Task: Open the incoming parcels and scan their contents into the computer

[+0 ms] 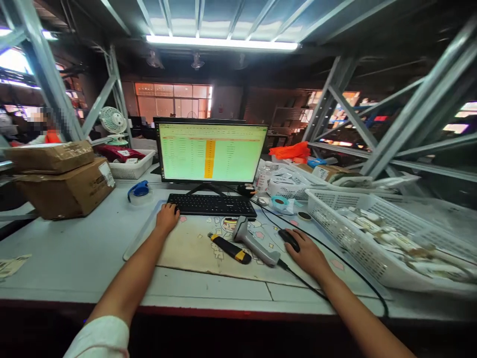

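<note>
My left hand (167, 217) rests at the left end of a black keyboard (212, 204), its fingers lying on the keys and holding nothing. A black computer mouse (289, 240) sits under my right hand (306, 252), with the fingers curved over it. Between my hands, on a cream desk mat (186, 248) with cartoon prints, lie a black-and-yellow utility knife (230, 247) and a grey barcode scanner (257, 242) with its cable. Behind the keyboard stands a monitor (186, 154) showing a table with an orange column.
Two stacked cardboard boxes (63, 186) stand at left, near a blue tape dispenser (138, 191). A white basket (343, 246) of packaged items is at right, beside tape rolls. Metal rack posts (48, 69) rise on both sides. A person (48, 129) is far left.
</note>
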